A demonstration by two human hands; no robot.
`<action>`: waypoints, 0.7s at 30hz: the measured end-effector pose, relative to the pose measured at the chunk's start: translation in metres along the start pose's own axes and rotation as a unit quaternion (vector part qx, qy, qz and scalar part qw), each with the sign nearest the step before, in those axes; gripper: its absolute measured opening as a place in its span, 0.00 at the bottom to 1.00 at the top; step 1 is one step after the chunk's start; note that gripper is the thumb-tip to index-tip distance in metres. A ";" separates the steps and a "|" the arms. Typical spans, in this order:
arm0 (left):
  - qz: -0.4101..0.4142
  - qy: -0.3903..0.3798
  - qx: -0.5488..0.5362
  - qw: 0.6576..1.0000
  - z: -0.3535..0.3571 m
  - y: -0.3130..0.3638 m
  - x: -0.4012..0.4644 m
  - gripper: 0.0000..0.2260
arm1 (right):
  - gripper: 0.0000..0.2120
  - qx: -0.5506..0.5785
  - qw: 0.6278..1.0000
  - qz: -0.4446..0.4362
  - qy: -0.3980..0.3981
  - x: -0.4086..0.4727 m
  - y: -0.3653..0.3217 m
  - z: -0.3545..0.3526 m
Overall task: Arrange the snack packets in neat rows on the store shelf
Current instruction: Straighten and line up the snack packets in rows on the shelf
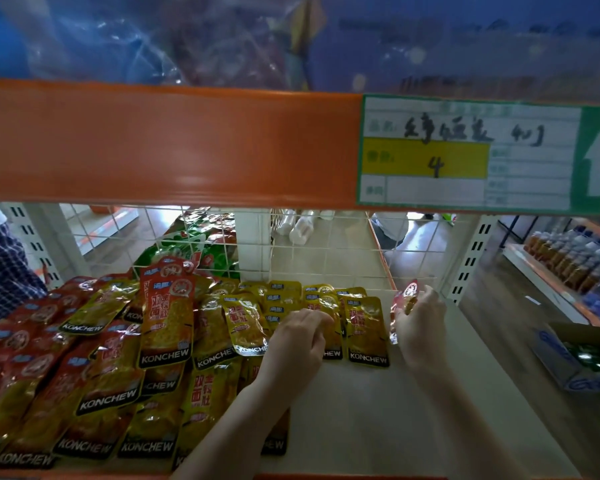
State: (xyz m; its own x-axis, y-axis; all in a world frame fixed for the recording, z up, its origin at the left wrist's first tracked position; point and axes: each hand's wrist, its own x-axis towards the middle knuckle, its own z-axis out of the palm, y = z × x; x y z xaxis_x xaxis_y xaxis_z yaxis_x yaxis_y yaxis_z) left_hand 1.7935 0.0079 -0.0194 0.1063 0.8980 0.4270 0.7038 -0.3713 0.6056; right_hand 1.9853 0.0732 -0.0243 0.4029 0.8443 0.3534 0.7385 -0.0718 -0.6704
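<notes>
Several red and yellow KONCHEW snack packets lie in a loose heap on the left of the pale shelf. Further back, yellow packets stand in overlapping rows. My left hand rests with curled fingers on the yellow packets in the middle; whether it grips one is unclear. My right hand holds a red packet upright, just right of the last yellow row and apart from it.
An orange shelf beam with a green price label crosses overhead. A white wire grid backs the shelf, green packets behind it. Bottles and a blue carton are at right. A person's checked sleeve shows at left.
</notes>
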 end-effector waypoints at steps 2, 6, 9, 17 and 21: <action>-0.002 -0.018 -0.032 0.999 -0.002 0.001 0.001 0.12 | 0.21 0.022 0.999 -0.004 0.040 -0.002 -0.008 -0.006; -0.043 -0.038 -0.144 0.988 -0.003 0.006 0.003 0.12 | 0.18 0.125 0.990 -0.034 0.048 -0.009 -0.030 -0.021; -0.108 -0.022 -0.249 0.962 -0.005 0.011 0.008 0.14 | 0.16 0.221 0.974 -0.033 -0.040 -0.021 -0.051 -0.026; -0.225 0.139 -0.351 0.898 -0.028 0.020 0.016 0.12 | 0.10 0.286 0.937 -0.108 -0.172 -0.070 -0.097 -0.006; -0.207 0.194 -0.254 0.925 -0.062 0.012 0.017 0.13 | 0.09 0.314 0.920 -0.132 -0.196 -0.074 -0.110 0.009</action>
State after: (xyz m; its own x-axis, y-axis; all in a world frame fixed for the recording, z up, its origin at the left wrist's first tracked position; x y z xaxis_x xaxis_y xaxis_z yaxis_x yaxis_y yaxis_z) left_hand 1.7605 0.0037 0.0366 -0.4272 0.8726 0.2370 0.1961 -0.1665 0.9663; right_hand 1.8692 0.0238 0.0176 -0.0633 0.9234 0.3785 0.2757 0.3807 -0.8827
